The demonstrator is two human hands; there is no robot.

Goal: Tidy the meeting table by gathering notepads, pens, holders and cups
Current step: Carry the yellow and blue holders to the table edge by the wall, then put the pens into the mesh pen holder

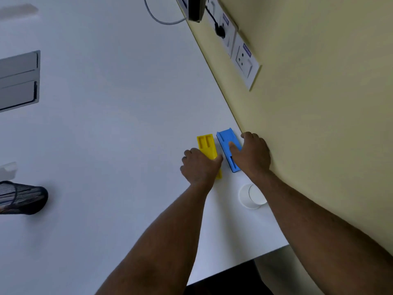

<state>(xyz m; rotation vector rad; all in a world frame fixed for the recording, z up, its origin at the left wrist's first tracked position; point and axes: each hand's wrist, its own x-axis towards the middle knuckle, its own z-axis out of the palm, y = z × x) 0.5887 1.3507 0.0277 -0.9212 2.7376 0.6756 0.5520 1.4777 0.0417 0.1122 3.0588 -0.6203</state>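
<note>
A yellow holder (205, 145) is gripped by the left hand (201, 168), a blue holder (225, 139) by the right hand (253, 155), seemingly for gathering together.

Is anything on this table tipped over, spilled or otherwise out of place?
The black mesh holder at the left edge seems to lie on its side, though the wide lens may exaggerate this. The yellow holder and blue holder lie flat, side by side; the cup looks upright. No spill shows.

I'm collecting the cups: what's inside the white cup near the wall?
Only the pale bottom of the white cup shows, apparently empty; the right forearm covers its right edge.
</note>
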